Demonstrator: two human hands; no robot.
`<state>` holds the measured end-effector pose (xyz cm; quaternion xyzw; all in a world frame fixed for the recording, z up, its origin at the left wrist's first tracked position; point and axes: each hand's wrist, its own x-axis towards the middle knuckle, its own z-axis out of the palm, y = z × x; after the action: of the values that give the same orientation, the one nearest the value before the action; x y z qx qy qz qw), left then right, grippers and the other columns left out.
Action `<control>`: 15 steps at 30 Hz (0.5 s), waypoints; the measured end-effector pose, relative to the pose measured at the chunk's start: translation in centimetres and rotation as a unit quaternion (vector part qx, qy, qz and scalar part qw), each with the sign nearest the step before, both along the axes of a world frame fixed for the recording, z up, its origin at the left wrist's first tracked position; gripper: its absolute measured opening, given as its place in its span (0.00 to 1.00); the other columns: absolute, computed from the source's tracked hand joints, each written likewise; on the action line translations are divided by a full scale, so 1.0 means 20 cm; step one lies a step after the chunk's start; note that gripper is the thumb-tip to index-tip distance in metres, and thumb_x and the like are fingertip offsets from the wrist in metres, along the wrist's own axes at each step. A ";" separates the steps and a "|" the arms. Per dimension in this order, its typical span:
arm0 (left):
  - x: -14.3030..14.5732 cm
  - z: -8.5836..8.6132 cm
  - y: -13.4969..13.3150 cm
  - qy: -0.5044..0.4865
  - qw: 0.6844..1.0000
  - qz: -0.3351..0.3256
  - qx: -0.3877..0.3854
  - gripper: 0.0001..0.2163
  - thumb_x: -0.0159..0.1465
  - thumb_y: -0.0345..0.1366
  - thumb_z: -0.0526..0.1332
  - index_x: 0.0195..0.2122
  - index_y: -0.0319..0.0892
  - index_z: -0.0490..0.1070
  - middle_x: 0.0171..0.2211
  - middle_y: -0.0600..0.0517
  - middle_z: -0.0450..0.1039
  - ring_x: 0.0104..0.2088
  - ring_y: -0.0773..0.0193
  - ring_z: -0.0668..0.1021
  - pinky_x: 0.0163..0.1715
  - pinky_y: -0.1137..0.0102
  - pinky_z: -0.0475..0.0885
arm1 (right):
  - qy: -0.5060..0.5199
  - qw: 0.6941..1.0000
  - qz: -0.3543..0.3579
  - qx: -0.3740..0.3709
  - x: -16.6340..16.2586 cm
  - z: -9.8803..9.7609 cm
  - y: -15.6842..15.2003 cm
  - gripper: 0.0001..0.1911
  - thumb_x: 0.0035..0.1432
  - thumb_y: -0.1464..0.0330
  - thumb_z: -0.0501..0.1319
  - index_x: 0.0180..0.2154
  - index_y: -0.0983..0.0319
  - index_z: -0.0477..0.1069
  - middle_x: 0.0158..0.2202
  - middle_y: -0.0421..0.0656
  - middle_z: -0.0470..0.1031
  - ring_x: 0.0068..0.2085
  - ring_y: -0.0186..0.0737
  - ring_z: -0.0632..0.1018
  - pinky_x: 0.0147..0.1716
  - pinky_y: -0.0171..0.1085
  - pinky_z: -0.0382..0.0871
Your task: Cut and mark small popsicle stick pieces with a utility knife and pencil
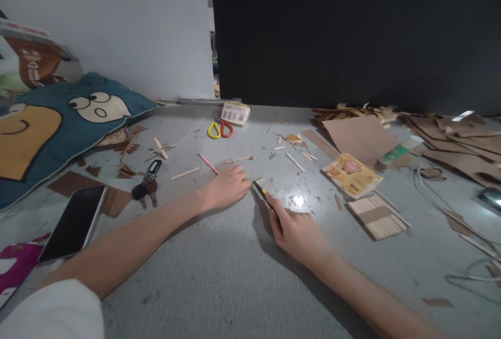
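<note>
My right hand (299, 232) grips a black and yellow utility knife (267, 198), its tip pointing up and left toward my other hand. Against the tabletop, my left hand (227, 189) is closed with fingers together, right by the knife's tip. A pale wooden stick (260, 179) pokes out beyond the left fingertips; the rest of it is hidden. Just behind the left hand lie a pink patterned pen-like stick (208, 164) and a craft stick with a dark end (238, 160). Another bare craft stick (185, 173) rests to the left.
Scissors (220, 129) lie at the back near a small packet (235, 113). Keys (146, 188), a phone (74, 222) and a blue cushion (70, 135) are at left. On the right are a yellow packet (352, 174), banded craft sticks (378, 215), a glue stick (401, 150) and cardboard (358, 135).
</note>
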<state>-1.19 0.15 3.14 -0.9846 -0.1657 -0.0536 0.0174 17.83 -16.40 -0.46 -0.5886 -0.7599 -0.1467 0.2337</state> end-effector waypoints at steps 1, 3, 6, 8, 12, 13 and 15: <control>0.00 0.00 0.00 -0.007 1.000 0.002 -0.009 0.13 0.74 0.33 0.55 0.35 0.41 0.77 0.34 0.46 0.76 0.45 0.52 0.74 0.49 0.59 0.68 | -0.004 1.000 0.000 0.000 0.00 0.00 0.00 0.24 0.74 0.68 0.48 0.59 0.68 0.76 0.18 0.40 0.76 0.14 0.32 0.68 0.20 0.37 0.43; 0.00 0.00 0.01 -0.015 0.999 0.009 -0.029 0.12 0.73 0.32 0.55 0.35 0.42 0.76 0.34 0.48 0.75 0.44 0.54 0.74 0.48 0.61 0.69 | -0.010 1.000 0.000 -0.003 0.00 0.00 0.00 0.23 0.74 0.68 0.48 0.59 0.68 0.76 0.18 0.40 0.76 0.14 0.32 0.68 0.21 0.38 0.43; 0.00 0.00 0.01 -0.013 0.998 0.014 -0.052 0.12 0.73 0.32 0.54 0.35 0.42 0.75 0.34 0.48 0.75 0.43 0.56 0.73 0.47 0.62 0.69 | -0.015 1.000 0.005 -0.010 0.00 0.00 0.00 0.23 0.73 0.69 0.49 0.60 0.68 0.74 0.19 0.40 0.76 0.14 0.31 0.68 0.21 0.38 0.43; 0.00 -0.01 0.02 -0.018 0.998 0.009 -0.059 0.14 0.75 0.33 0.53 0.35 0.41 0.75 0.35 0.48 0.75 0.43 0.56 0.73 0.48 0.62 0.68 | -0.014 1.000 0.004 -0.009 0.00 0.00 0.00 0.23 0.74 0.69 0.48 0.60 0.68 0.74 0.19 0.40 0.76 0.14 0.31 0.68 0.21 0.38 0.43; 0.00 -0.04 0.03 -0.040 0.995 0.003 -0.089 0.14 0.76 0.35 0.52 0.35 0.41 0.74 0.35 0.48 0.74 0.43 0.56 0.73 0.48 0.63 0.68 | -0.023 1.000 0.002 -0.010 0.00 -0.01 0.00 0.23 0.74 0.69 0.47 0.60 0.68 0.73 0.20 0.41 0.77 0.14 0.32 0.69 0.22 0.39 0.42; -0.01 -0.05 0.04 -0.047 0.993 0.001 -0.104 0.14 0.76 0.34 0.53 0.34 0.41 0.74 0.35 0.49 0.74 0.43 0.56 0.73 0.48 0.63 0.68 | -0.028 1.000 0.002 -0.011 0.00 -0.01 0.00 0.23 0.73 0.69 0.47 0.60 0.68 0.73 0.20 0.41 0.77 0.14 0.32 0.69 0.22 0.39 0.41; -0.01 -0.06 0.04 -0.061 0.989 -0.004 -0.135 0.14 0.76 0.33 0.53 0.33 0.42 0.72 0.34 0.49 0.73 0.43 0.56 0.73 0.48 0.63 0.67 | -0.035 0.999 0.006 -0.014 0.00 -0.01 0.01 0.24 0.73 0.69 0.47 0.61 0.68 0.73 0.19 0.40 0.77 0.14 0.32 0.69 0.22 0.39 0.41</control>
<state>-1.30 1.02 1.84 -0.9734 -0.1681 -0.0906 -0.1262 17.92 -16.26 -0.64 -0.5819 -0.7731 -0.1551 0.1993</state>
